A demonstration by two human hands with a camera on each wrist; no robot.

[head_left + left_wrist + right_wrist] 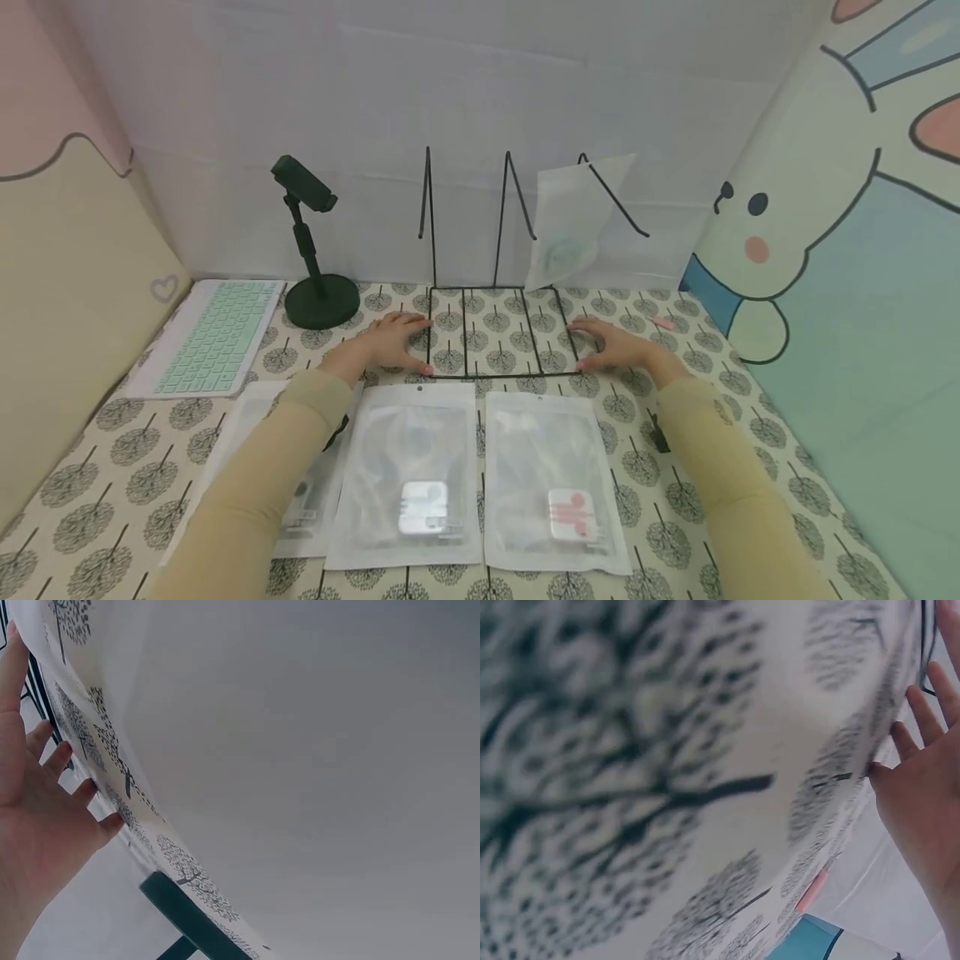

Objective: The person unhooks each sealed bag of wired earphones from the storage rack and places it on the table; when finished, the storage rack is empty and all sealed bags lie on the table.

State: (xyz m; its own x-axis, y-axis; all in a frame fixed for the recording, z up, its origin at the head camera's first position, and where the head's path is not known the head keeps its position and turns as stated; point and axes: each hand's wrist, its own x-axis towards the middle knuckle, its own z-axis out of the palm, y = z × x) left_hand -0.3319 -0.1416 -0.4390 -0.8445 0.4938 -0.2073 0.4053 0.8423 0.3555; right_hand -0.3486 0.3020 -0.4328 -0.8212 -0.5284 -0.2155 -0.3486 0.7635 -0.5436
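Observation:
A black wire rack [504,376] with three tall hooks at its back stands on the patterned cloth. My left hand [393,340] is at the left end of its base, fingers spread and thumb near the front corner. At the opposite end, my right hand [611,346] touches the side wire with its fingertips. Both wrist views show the fingers loosely extended along the rack's edge. A translucent white pouch [573,217] hangs from the rightmost hook. In front of the rack lie a middle pouch [408,433] and a right pouch [547,450], each with a small square print.
Another flat pouch [318,500] lies partly under my left forearm. A white keyboard with mint keys [213,337] sits at the left, beside a dark green device on a round stand [322,302]. A small pink piece [663,322] lies at right. Fabric walls enclose the table.

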